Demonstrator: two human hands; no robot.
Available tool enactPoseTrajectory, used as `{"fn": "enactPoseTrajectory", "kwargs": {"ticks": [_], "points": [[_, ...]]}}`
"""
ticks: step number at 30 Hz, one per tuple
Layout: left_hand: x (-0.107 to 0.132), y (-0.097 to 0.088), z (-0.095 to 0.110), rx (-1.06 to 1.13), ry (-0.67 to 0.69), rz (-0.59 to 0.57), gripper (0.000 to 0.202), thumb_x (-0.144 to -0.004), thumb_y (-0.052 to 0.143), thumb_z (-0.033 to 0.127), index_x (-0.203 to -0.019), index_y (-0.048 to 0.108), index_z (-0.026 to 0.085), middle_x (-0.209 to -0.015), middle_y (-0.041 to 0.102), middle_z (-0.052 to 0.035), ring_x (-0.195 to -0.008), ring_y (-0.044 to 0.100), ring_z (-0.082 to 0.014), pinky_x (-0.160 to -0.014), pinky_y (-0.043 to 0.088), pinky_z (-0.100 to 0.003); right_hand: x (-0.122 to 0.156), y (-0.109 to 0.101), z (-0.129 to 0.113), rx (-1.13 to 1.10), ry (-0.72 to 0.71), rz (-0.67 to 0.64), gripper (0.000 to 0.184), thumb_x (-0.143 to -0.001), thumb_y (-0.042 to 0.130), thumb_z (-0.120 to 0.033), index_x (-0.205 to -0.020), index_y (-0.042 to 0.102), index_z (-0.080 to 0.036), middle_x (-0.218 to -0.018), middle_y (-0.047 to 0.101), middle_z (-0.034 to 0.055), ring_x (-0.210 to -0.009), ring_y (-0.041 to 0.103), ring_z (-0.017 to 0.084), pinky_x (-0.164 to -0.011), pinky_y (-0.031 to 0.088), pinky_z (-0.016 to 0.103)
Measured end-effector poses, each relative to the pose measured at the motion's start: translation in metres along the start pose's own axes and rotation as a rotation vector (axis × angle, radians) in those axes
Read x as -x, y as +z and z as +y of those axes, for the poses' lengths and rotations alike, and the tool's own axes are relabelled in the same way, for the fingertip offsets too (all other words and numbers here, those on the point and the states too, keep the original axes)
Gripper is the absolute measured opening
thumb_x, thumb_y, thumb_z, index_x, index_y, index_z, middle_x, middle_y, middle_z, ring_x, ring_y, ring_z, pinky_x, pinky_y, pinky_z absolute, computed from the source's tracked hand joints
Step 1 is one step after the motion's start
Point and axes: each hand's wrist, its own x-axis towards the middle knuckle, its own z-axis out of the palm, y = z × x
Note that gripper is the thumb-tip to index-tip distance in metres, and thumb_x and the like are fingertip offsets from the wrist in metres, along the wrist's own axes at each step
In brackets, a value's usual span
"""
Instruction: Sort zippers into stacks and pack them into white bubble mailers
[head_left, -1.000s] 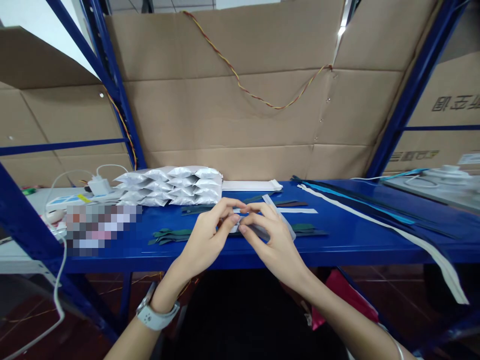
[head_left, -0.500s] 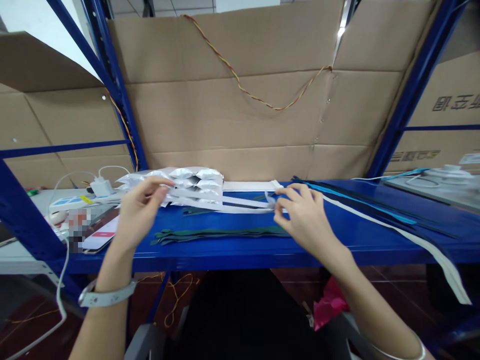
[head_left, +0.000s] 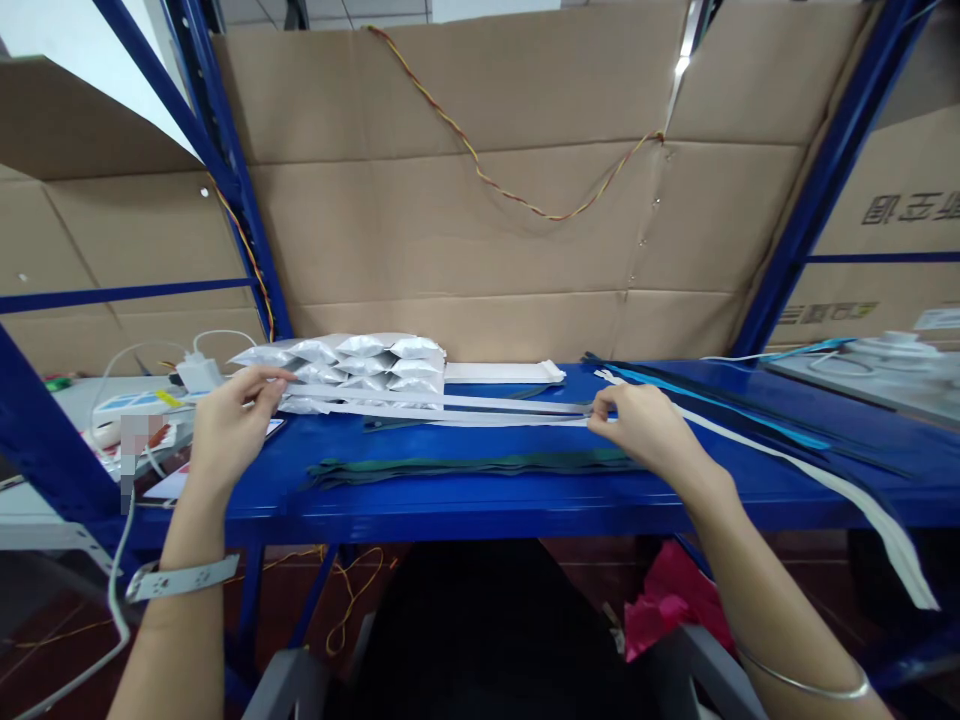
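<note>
A long narrow white strip [head_left: 502, 403] of tape-like material stretches between my hands above the blue table [head_left: 480, 505]. My left hand [head_left: 238, 420] pinches its left end, beside a stack of silver packets [head_left: 409, 372]. At the other end, my right hand [head_left: 649, 425] has its thumb and fingers closed on the strip. A second white strip [head_left: 517, 421] runs just below the first and ends near my right fingertips; whether I hold it too, I cannot tell. Dark green strips [head_left: 465, 467] lie in a bundle nearer the table's front edge.
Behind stands a cardboard panel [head_left: 465, 240]. A flat white bundle [head_left: 499, 373] lies beside the packets. Black, blue and white strips [head_left: 780, 452] spread rightward, one hanging over the edge. Left are a power strip [head_left: 139, 402], cables and a partly hidden phone [head_left: 169, 487].
My hands have moved apart, left hand leftward and right hand rightward, drawing the white strip out longer. The loose bunch near my right fingers no longer shows.
</note>
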Motion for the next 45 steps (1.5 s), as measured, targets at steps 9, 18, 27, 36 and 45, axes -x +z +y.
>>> {"fn": "enactPoseTrajectory", "kwargs": {"ticks": [9,18,27,36,45], "points": [[-0.009,0.007,-0.003,-0.374,0.062,-0.056,0.023,-0.087,0.053,0.033,-0.100,0.064,0.018,-0.099,0.059,-0.0060,-0.089,0.055,-0.0233,-0.076,0.041,-0.032,0.006,-0.022,-0.006,-0.391,-0.063,-0.310,0.029,-0.080,0.056,-0.040,-0.063,0.069,-0.020,-0.057,0.065,0.0024,-0.054,0.056,0.016,-0.050,0.036,0.028],[0.017,0.059,0.134,0.185,0.230,-0.523,0.035,-0.093,0.044,0.037,-0.069,0.059,0.016,-0.067,0.061,0.0002,-0.063,0.053,-0.0122,-0.060,0.038,-0.025,0.019,-0.034,-0.067,-0.955,-0.208,-0.238,0.034,-0.087,0.051,-0.040,-0.066,0.066,-0.017,-0.068,0.065,0.0026,-0.066,0.056,0.014,-0.062,0.042,0.026],[0.038,0.085,0.163,0.245,0.251,-0.514,0.020,-0.091,0.050,0.035,-0.087,0.063,0.020,-0.079,0.065,-0.0010,-0.071,0.057,-0.0148,-0.061,0.040,-0.025,0.024,-0.028,-0.086,-1.155,-0.245,-0.353,0.026,-0.084,0.058,-0.038,-0.072,0.068,-0.017,-0.076,0.068,0.0048,-0.075,0.061,0.017,-0.073,0.048,0.031],[0.041,0.095,0.160,-0.181,0.627,-0.419,0.020,-0.095,0.039,0.017,-0.085,0.056,0.016,-0.082,0.060,-0.0053,-0.080,0.055,-0.0195,-0.067,0.040,-0.031,0.028,-0.019,-0.100,-1.047,-0.260,-0.245,0.026,-0.086,0.054,-0.030,-0.065,0.062,-0.017,-0.065,0.061,0.0007,-0.062,0.053,0.012,-0.061,0.042,0.026],[0.003,0.060,0.069,-0.527,0.418,-0.339,0.016,-0.092,0.046,0.026,-0.085,0.059,0.019,-0.087,0.065,-0.0072,-0.089,0.053,-0.0255,-0.072,0.034,-0.035,0.023,-0.048,-0.034,-1.102,0.047,0.236,0.019,-0.081,0.063,-0.029,-0.065,0.064,-0.018,-0.060,0.057,0.0015,-0.058,0.049,0.011,-0.059,0.037,0.030]]}}
